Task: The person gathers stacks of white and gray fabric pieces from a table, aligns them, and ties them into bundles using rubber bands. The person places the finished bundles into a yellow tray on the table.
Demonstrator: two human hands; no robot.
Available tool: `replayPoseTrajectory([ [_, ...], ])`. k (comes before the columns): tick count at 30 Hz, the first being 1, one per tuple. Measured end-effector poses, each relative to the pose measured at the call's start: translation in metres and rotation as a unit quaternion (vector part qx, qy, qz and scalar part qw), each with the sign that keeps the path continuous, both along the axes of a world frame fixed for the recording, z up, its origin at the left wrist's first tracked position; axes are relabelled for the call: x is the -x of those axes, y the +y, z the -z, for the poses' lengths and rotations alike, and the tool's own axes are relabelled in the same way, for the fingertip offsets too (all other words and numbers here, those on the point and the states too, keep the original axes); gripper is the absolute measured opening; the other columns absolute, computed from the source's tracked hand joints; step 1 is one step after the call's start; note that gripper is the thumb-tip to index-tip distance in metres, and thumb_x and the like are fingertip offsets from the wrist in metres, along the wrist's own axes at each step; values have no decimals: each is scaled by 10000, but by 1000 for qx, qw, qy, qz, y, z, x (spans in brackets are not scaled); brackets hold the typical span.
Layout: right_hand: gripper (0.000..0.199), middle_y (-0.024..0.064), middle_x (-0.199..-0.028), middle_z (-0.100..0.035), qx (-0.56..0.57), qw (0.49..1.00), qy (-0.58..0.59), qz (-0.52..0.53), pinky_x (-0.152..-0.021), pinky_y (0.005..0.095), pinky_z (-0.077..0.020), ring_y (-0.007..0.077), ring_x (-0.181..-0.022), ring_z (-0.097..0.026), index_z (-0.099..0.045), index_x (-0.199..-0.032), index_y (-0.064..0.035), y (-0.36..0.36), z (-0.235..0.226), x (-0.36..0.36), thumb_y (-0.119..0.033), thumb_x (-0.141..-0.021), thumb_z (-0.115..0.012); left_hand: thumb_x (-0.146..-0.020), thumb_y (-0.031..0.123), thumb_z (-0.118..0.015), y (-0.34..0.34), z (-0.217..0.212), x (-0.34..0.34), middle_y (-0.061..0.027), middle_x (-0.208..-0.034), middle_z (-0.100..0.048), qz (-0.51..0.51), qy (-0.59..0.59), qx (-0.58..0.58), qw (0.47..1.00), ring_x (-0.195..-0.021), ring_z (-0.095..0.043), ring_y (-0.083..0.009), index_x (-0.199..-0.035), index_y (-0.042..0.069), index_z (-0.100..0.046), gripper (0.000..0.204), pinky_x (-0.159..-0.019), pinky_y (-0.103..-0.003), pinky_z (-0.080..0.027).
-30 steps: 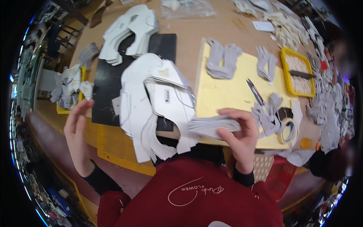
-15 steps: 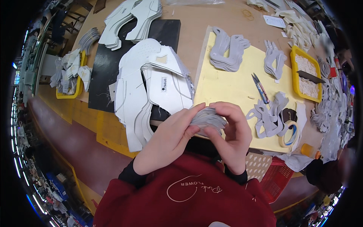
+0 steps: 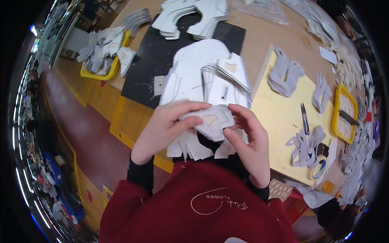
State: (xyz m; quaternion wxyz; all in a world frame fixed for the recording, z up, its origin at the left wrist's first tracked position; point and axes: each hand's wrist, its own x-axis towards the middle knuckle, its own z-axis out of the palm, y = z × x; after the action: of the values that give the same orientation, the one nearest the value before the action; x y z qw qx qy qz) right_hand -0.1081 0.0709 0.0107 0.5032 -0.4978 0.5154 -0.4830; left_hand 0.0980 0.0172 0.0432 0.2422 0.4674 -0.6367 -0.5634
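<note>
One grey stack (image 3: 223,117), left hand (image 3: 161,126) and right hand (image 3: 252,139) each with grip pinching one side, white panels (image 3: 188,77) beneath

Pale lettering (image 3: 213,197) crosses the red garment (image 3: 170,210); dark print (image 3: 225,93) marks white pieces (image 3: 237,98).

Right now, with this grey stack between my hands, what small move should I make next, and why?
I'd probably press the grey stack lightly from both sides to even its edges: your left hand and right hand grip it at opposite sides, above the white pieces, and several layers show along its near edge.
</note>
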Motion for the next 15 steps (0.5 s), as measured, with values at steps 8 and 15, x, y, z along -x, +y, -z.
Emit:
replayPoseTrajectory([
  [8, 263, 72, -1035, -648, -31, 999, 14, -7, -861, 267, -466, 130, -912, -588, -629, -1133, 26, -7, 7, -8, 21, -870, -631, -940, 127, -625, -44, 23, -55, -59, -986, -607, -89, 7, 40, 995, -818, -610, -91, -1146, -7, -670, 251, -693, -219, -505],
  [15, 213, 63, -940, -651, -55, 997, 54, 10, -833, 260, -468, 127, -865, -593, -649, -1094, 34, -11, 5, -6, 5, -885, -622, -940, 162, -642, -61, 47, -58, -30, -922, -657, -163, 8, 12, 987, -771, -622, -74, -1177, 8, -659, 284, -684, -217, -507],
])
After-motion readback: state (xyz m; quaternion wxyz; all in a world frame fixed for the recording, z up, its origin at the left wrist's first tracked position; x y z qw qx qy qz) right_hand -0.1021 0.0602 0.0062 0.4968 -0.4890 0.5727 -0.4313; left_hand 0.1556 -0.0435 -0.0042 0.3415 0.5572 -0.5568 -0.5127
